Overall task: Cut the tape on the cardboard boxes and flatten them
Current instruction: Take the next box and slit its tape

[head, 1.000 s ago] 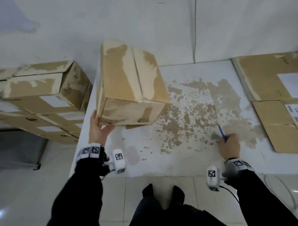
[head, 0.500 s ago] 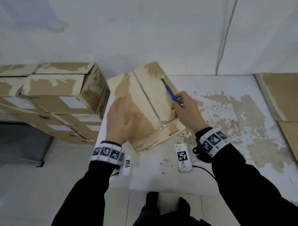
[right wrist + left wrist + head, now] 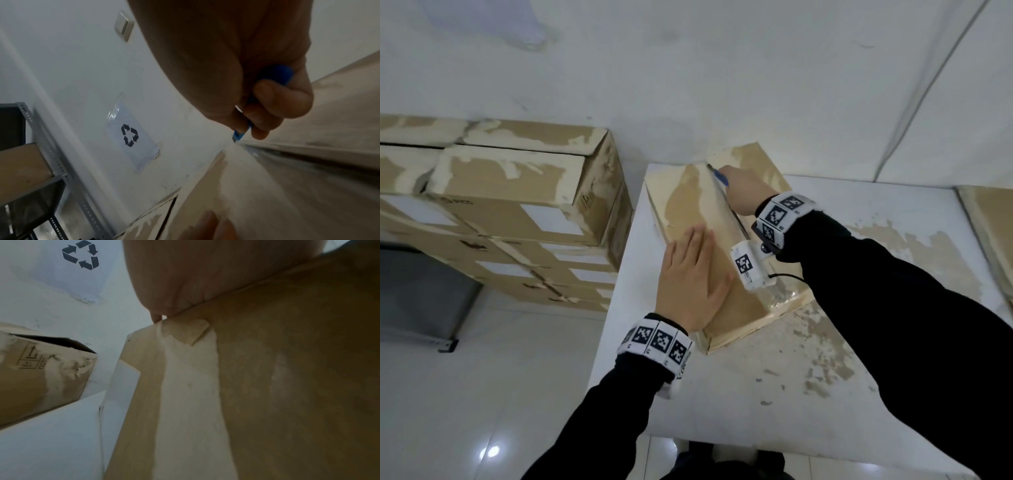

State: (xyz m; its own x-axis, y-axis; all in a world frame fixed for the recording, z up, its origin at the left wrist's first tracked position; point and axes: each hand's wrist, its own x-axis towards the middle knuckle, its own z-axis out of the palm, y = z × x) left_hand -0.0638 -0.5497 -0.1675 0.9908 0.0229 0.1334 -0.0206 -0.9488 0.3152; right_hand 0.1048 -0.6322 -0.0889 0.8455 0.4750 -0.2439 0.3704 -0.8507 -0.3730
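Fingers (image 3: 698, 246) of the left hand (image 3: 690, 284) lie straight and together, palm flat on the near half of the cardboard box (image 3: 688, 205); from the left wrist view only the heel of that hand (image 3: 205, 272) shows and its fingertips are hidden behind it. Left of the table, a stack of other boxes (image 3: 517, 192) is cut off by the frame edge, its printed marks too small to read. On the white table (image 3: 774, 394), at its far left corner against the wall, the box lies closed, brown with pale patches where the surface has peeled, and a seam runs down its top between the two flaps. Right hand (image 3: 746, 192) is curled round a blue knife (image 3: 719, 176), whose tip meets the far end of that seam; most of the handle is covered by the fist, and in the right wrist view the blade (image 3: 235, 139) is small and blurred. At the far right, flat cardboard (image 3: 989, 233) is cropped by the edge
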